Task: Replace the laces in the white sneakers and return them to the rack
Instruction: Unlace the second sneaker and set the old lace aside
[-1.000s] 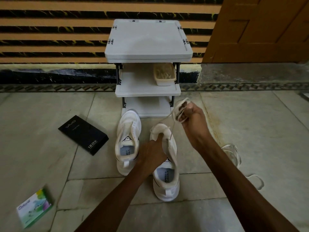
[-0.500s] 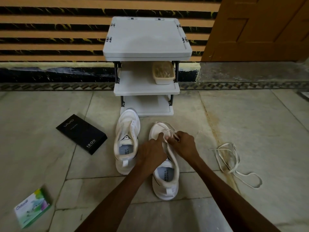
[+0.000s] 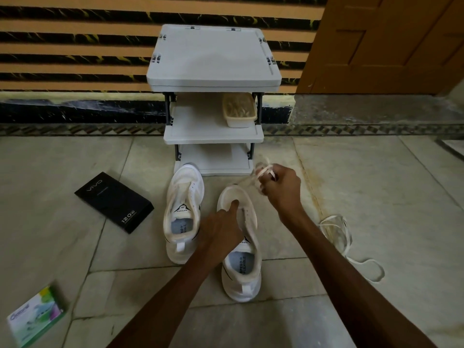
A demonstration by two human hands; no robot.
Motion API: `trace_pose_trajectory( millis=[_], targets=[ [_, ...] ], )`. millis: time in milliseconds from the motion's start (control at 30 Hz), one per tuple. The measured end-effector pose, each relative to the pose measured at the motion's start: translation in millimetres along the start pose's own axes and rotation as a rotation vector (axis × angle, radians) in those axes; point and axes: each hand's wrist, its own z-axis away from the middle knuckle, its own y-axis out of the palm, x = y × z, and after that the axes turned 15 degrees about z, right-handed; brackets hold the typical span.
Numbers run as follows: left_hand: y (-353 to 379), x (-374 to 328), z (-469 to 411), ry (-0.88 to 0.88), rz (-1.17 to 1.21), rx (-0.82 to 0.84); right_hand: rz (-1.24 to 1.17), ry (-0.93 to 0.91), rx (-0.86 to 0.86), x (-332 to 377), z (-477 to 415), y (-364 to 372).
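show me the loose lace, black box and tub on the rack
loose lace (image 3: pixel 336 229), head view, coiled part
black box (image 3: pixel 114 202), head view, middle of lid
tub (image 3: pixel 238 121), head view, front wall

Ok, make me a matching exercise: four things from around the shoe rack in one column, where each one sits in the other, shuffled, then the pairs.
Things:
1. black box
2. plastic tub
3. loose lace
4. green-and-white box

Places:
A. floor, right of the sneakers
B. rack, middle shelf
C. floor, bottom left corner of the view
D. floor, just left of the sneakers

Pairs: 1-D, 2-B, 3-A, 4-C.
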Motion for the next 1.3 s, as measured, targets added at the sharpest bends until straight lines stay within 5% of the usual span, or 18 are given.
trace_pose_trajectory(
  millis=[300, 500, 633, 867, 1033, 1200, 1300],
  targets=[
    [1.5, -0.9, 7.0, 0.02, -0.021, -0.098, 0.268, -0.016, 0.397, -4.8, 27.2, -51.6],
    [0.0, -10.7, 0.6, 0.114, -0.084, -0.282, 0.417, -0.162, 0.376, 6.2, 46.7, -94.6],
    [2.9, -14.2, -3.5, 0.197, -0.09, -0.298, 0.291, -0.106, 0.305, 10.4, 51.9, -118.5],
    [-4.7, 1.0, -48.2, 0.092, 0.23, -0.128, 0.3, -0.183, 0.302, 5.5, 44.9, -105.7],
    [-13.7, -4.7, -75.1, 0.197, 0.297, 0.148, 0.206, -0.284, 0.277, 12.2, 38.3, -103.3],
    [-13.8, -31.6, -75.3, 0.375, 0.441, 0.387, 0.124, -0.242, 0.15, 16.3, 26.4, -107.6],
    [-5.1, -39.5, -69.9, 0.315, 0.508, 0.583, 0.097, -0.146, 0.075, 7.9, 19.1, -109.6]
  ],
)
